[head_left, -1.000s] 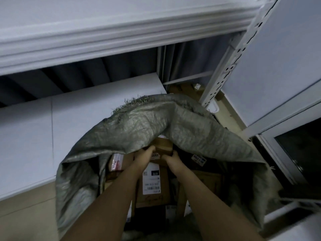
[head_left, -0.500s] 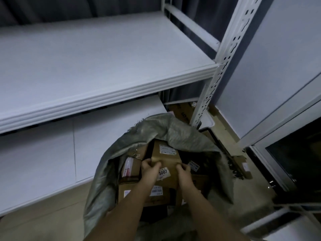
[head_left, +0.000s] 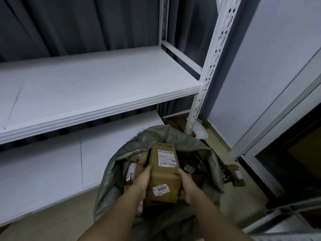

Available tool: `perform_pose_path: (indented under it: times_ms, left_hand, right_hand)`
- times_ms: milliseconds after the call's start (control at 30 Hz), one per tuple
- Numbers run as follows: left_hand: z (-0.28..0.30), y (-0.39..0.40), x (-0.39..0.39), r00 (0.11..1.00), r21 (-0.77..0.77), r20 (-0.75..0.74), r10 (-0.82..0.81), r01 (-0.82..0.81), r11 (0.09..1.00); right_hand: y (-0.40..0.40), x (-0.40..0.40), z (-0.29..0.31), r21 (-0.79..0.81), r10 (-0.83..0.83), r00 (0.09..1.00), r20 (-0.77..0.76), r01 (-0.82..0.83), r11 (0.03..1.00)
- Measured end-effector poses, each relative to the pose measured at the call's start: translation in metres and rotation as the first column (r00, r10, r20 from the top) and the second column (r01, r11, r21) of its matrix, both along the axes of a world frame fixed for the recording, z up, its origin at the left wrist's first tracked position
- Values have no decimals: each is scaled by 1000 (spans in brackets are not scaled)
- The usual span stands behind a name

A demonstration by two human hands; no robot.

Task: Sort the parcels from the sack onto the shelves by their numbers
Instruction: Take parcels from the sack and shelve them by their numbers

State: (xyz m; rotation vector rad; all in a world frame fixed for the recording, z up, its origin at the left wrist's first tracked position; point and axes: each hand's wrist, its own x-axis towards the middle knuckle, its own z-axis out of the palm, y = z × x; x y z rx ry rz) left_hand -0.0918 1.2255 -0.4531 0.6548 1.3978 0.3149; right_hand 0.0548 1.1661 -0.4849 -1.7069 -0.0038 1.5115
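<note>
The left hand [head_left: 141,182] and the right hand [head_left: 186,186] clasp a brown cardboard parcel [head_left: 164,173] from either side, fingers curled round its long edges. The parcel is above the open mouth of the grey woven sack [head_left: 114,173], its near end bearing a white sticker [head_left: 160,189] printed 3007 and its top a shipping label [head_left: 166,158]. More parcels lie inside the sack. Beyond stand white shelves [head_left: 97,91], an upper board over a lower one.
</note>
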Motion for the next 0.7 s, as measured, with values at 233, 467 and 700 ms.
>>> perform_pose_path:
  times_ms: [233, 467, 700]
  left_hand:
    - [16, -37, -46, 976, 103, -50, -211, 215, 971]
    - [41, -67, -83, 954, 249, -57, -294, 298, 921]
    - [76, -84, -76, 955, 275, -5, -298, 288, 918]
  right_hand:
    - [-35, -38, 33, 140, 103, 984, 148, -124, 982]
    - [-71, -73, 55, 292, -73, 978, 193, 14, 956]
    - [-88, -68, 88, 406, -82, 949, 304, -51, 912]
